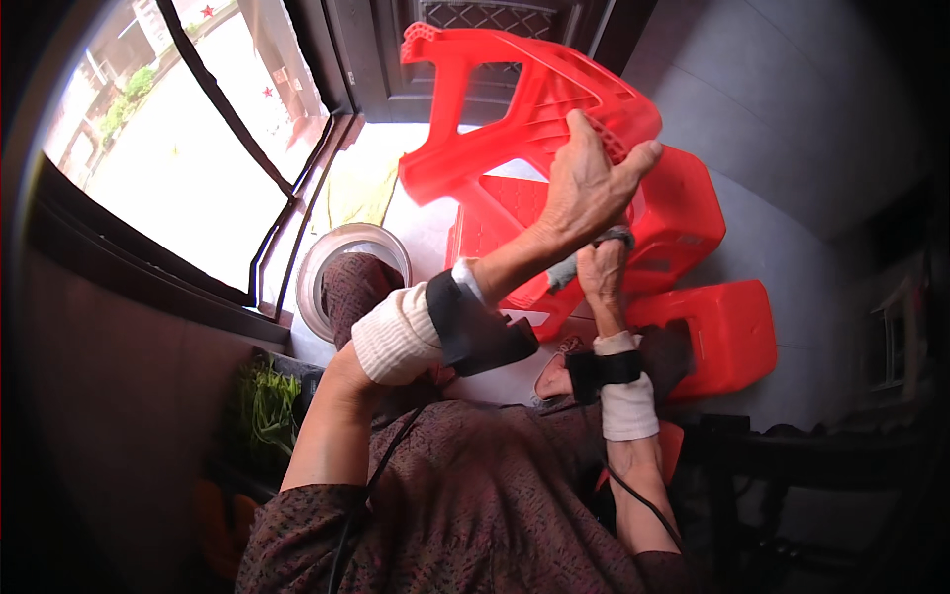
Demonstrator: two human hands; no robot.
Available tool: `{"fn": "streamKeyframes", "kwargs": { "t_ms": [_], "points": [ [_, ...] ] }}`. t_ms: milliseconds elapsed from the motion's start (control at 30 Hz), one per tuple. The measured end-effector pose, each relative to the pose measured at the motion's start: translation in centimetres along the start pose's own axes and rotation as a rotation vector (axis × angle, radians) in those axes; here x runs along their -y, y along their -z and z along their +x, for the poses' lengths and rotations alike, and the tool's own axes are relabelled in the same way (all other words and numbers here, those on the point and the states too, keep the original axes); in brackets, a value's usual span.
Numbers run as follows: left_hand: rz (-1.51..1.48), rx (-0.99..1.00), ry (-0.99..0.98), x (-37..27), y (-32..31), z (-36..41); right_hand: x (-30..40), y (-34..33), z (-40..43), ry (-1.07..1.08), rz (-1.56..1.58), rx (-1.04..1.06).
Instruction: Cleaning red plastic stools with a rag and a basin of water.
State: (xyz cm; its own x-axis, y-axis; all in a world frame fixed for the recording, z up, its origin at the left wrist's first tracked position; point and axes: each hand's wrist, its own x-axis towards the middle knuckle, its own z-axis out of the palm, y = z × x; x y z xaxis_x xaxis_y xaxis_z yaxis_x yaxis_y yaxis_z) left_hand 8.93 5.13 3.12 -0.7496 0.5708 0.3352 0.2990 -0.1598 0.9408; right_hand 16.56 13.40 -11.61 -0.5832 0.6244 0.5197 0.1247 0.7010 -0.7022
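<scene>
My left hand (pixel 590 178) is on a red plastic stool (pixel 475 152), which hangs tilted with its open underside and legs showing. Part of its grip is hidden, and the stool is slightly blurred. Just below it, my right hand (pixel 603 269) is closed around a grey cloth (pixel 564 272), close to the stool's lower side. Under the raised stool stands another red stool (pixel 512 194) with a dotted seat. More red stools lie to the right, one behind my hands (pixel 686 211) and one lower down (pixel 735 338).
By my left knee is a metal basin (pixel 312 297). A yellow cloth (pixel 360 189) lies on the floor by the glass door (pixel 200 171). Green leafy vegetables (pixel 267 416) are at my left. A dark panelled door (pixel 401 82) stands ahead, and dark furniture (pixel 794 453) at right.
</scene>
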Motion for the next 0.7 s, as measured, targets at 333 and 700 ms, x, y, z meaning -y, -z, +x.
{"fn": "streamKeyframes", "kwargs": {
  "t_ms": [333, 700],
  "points": [
    [-0.146, 0.280, -0.010, -0.7, -4.0, 0.2, -9.4, 4.1, 5.7, 0.077, 0.050, 0.048],
    [0.124, 0.735, 0.390, 8.2, 5.9, -9.0, -8.4, 5.7, 6.8, 0.003, -0.182, 0.038]
  ]
}}
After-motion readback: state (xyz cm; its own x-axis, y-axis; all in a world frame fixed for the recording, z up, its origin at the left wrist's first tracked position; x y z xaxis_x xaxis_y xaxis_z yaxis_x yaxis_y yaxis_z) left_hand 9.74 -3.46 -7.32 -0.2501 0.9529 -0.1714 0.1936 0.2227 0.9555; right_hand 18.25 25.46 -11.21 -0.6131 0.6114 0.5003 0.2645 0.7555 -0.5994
